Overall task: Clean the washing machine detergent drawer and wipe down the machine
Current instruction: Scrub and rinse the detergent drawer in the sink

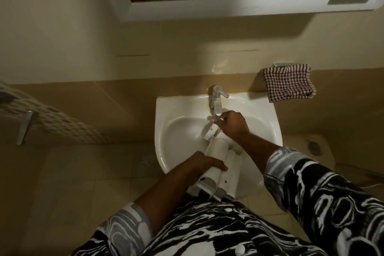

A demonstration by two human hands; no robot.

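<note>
Over the basin, at its 6 o'clock rim: left grip (207,165) clamped on the near end of the detergent drawer (216,151), thumb across the top and fingers wrapped round the left side.

Right grip (231,123), toward 12 o'clock: fingers curled tight on the drawer's far end, directly under the tap (217,100) spout. Fingertip detail too blurred to resolve further.

Drawer: white, long, lying tilted along the 6–12 o'clock line. Its near end overhangs the front rim of the sink (178,131); its far end sits down inside the bowl. Cannot tell whether water is running.

Tap lever points toward 3 o'clock.

Surroundings: checked cloth (288,83) hangs on the wall at 2 o'clock from the sink, near its corner. Floor drain (145,158) at 9 o'clock, just beside the sink's edge. Patterned towel (52,118) on a rail further out at 9 o'clock. Mirror cabinet (228,2) on the wall at 12 o'clock, well apart from the tap.
</note>
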